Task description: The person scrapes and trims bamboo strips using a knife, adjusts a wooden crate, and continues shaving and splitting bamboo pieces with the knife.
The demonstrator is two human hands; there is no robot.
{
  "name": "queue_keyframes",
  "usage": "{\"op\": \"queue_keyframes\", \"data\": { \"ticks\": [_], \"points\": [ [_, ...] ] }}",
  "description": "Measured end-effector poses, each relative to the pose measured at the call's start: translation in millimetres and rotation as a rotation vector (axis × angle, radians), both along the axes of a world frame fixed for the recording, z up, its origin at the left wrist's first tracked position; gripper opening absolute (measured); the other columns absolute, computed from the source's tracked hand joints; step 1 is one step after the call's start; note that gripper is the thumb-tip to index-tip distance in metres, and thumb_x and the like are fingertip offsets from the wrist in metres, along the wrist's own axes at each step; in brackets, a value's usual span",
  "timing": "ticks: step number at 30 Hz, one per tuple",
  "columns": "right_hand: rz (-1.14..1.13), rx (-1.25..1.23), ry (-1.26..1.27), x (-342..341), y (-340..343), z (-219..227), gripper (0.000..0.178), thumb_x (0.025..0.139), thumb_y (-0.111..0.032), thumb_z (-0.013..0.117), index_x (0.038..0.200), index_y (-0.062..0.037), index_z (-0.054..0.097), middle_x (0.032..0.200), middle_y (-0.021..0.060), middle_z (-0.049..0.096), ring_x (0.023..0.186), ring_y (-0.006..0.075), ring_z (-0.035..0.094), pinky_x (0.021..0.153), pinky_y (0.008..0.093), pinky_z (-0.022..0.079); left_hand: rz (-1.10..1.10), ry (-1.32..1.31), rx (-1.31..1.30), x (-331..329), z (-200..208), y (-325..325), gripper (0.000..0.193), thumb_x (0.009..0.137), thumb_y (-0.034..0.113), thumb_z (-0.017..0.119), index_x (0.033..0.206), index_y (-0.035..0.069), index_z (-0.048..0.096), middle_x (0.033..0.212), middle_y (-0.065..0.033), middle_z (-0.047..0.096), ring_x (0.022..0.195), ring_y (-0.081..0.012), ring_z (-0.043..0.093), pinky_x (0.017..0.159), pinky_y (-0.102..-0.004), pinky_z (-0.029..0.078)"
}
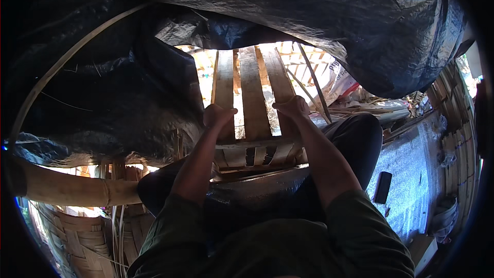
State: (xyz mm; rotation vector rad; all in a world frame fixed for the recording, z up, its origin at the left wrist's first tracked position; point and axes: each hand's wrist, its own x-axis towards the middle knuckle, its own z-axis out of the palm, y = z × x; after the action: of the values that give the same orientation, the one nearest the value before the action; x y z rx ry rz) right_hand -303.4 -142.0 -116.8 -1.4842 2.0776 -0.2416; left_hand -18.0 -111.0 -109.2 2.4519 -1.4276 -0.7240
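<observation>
Head view: a slatted wooden crate (253, 98) stands at the centre of the frame, its long slats running up toward a bright opening and its short slatted end facing the lower edge. The left hand (218, 117) and the right hand (293, 107) clasp its two outer slats, one each; both grips are closed on the wood, thumbs laid inward over the upper faces. Narrow bright gaps part the middle slat from the outer ones, and the thumbs point toward these gaps. Room to the left is tight, where the hanging black tarp (103, 98) comes down just beside the left hand; above, its drooping edge bounds the opening and overhangs the far end of the slats. More space shows to the right, up to a thin dark stick (314, 82) slanting down near the right hand, with a pale sack (342, 80) beyond it. Below, dark trousers (357, 136) flank the crate on both sides, and at lower left a thick bamboo pole (77, 188) reaches in to the left knee. At right, a dark oblong object (382, 188) lies on a silvery sheet (411, 175), well apart from both hands. The fingers are mostly hidden behind the outer slats, so how tightly they curl cannot be told. Glare washes out the upper slats; the glossy surface (257, 185) below the crate's near end is perhaps plastic sheeting, partly lost in shadow.
</observation>
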Motion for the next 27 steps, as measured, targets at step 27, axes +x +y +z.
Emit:
{"op": "queue_keyframes", "data": {
  "ticks": [27],
  "points": [
    [-0.049,-0.229,-0.001,14,18,56,0.055,0.063,-0.048,0.08,0.096,-0.0046,0.08,0.102,0.0206,0.076,0.099,0.0347,0.074,0.086,0.0425,0.059,-0.005,0.087,-0.306,-2,26,10,0.039,0.065,0.039,0.082,0.063,0.001,0.072,0.066,-0.0125,0.073,0.068,-0.0265,0.075,0.07,-0.0383,0.061]
  ]
}}
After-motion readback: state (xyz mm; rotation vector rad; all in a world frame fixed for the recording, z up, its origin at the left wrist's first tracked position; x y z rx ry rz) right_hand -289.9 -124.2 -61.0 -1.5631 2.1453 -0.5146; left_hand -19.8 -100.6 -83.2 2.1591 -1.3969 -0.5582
